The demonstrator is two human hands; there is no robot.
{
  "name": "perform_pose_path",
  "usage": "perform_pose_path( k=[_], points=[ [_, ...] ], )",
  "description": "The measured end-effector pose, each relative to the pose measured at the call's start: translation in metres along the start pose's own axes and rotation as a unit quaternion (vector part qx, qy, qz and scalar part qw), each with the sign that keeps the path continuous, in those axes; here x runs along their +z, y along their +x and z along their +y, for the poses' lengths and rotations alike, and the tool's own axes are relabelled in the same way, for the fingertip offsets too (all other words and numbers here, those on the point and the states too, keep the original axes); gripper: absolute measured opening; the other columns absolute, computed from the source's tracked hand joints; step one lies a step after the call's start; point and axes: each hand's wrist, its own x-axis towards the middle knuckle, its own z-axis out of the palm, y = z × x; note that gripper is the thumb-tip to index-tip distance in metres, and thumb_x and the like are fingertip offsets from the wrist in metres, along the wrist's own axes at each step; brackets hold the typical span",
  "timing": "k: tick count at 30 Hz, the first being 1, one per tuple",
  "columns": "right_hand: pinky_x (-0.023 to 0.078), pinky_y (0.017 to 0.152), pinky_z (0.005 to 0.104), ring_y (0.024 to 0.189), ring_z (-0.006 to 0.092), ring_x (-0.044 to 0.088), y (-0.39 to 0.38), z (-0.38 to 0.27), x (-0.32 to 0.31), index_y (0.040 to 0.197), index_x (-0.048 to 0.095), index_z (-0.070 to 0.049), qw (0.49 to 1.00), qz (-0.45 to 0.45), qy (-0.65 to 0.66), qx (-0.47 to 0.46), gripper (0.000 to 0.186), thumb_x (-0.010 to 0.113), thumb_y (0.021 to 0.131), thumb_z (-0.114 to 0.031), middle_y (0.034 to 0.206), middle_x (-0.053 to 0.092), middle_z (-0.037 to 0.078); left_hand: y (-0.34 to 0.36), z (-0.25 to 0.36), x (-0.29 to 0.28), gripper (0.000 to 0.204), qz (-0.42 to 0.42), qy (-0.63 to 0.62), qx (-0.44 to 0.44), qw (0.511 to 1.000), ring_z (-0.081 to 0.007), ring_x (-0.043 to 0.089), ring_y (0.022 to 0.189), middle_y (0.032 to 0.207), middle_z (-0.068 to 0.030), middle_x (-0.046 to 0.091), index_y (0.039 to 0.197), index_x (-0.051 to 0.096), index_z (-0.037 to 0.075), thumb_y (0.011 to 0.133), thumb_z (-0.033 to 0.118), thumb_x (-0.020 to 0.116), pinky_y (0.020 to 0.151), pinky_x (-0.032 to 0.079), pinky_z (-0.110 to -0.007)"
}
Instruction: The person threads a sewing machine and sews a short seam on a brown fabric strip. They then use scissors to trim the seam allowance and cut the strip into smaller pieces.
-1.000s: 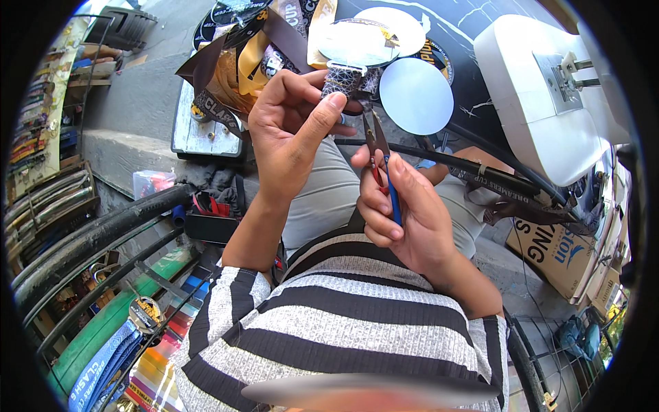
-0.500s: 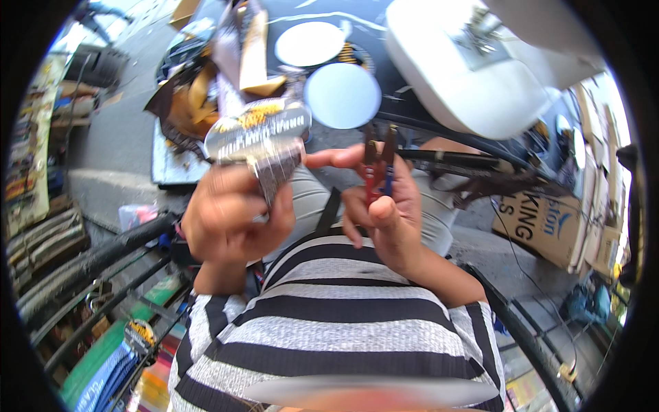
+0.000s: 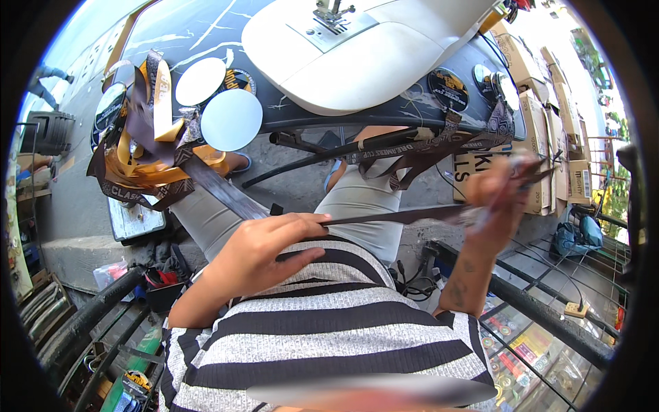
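Now the left hand (image 3: 264, 250) pinches a long dark brown ribbon strap (image 3: 391, 218), stretched taut across to the blurred right hand (image 3: 501, 199), which grips its far end.

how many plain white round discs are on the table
2: one white disc near the table's left end, another white disc overhanging the front edge beside it. Ribbons may hide more.
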Motion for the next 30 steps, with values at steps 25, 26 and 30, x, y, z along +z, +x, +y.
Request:
perform_pose_path(
  k=[25, 26, 30],
  points=[
    [0.049, 0.078, 0.0267, 0.083, 0.0103, 0.063, 0.156, 0.034, -0.228, 0.103, 0.072, 0.001, 0.777, 0.134, -0.609, -0.091, 0.030, 0.071, 0.089, -0.026, 0.091, 0.071, 0.005, -0.011, -0.059, -0.076, 0.058, 0.309, 0.404, -0.017, 0.861, -0.0194, 0.056, 0.103, 0.110, -0.0008, 0.064, 0.120, 0.065, 0.014, 0.065, 0.022, 0.084, 0.084, 0.038, -0.034],
    [0.049, 0.078, 0.0271, 0.083, 0.0105, 0.063, 0.155, 0.032, -0.222, 0.103, 0.072, 0.000, 0.772, 0.165, -0.609, -0.077, 0.030, 0.071, 0.089, -0.026, 0.091, 0.071, 0.004, -0.011, -0.060, -0.079, 0.053, 0.302, 0.412, -0.015, 0.860, -0.0182, 0.057, 0.100, 0.107, 0.0003, 0.065, 0.117, 0.067, 0.014, 0.066, 0.023, 0.083, 0.082, 0.038, -0.033],
    [0.050, 0.077, 0.0275, 0.082, 0.0140, 0.065, 0.135, 0.012, -0.175, 0.102, 0.072, 0.001, 0.713, 0.188, -0.646, -0.198, 0.026, 0.067, 0.092, -0.022, 0.096, 0.072, 0.008, -0.006, -0.065, -0.093, 0.029, 0.302, 0.399, 0.024, 0.865, -0.0170, 0.060, 0.088, 0.092, 0.0012, 0.069, 0.097, 0.074, 0.011, 0.071, 0.021, 0.080, 0.076, 0.037, -0.032]
  ],
)
